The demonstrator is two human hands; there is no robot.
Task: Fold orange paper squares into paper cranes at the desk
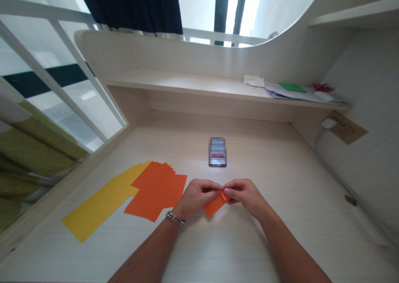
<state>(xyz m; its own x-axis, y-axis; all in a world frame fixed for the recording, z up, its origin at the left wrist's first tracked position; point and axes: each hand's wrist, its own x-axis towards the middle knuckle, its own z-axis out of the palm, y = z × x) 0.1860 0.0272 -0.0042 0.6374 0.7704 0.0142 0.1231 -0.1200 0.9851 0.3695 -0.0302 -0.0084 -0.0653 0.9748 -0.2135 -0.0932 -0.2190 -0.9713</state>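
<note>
Farthest out to the left of the hands, a fanned run of yellow paper sheets [99,208] lies on the desk [199,254]. Nearer, orange paper sheets [156,195] overlap it, just beside the left hand [198,195]; whether they touch it, I cannot tell. Above a chain bracelet [175,218], that hand pinches the folded orange paper [214,207], which sits between both hands. Beyond them lies a smartphone [217,152]. The right hand [245,193] grips the folded paper's other end between thumb and fingers. A crease could land skewed if either pinch slips, since the piece is small and the fingertips cover its edges; a leftward swing of the left forearm might scatter the loose orange sheets.
</note>
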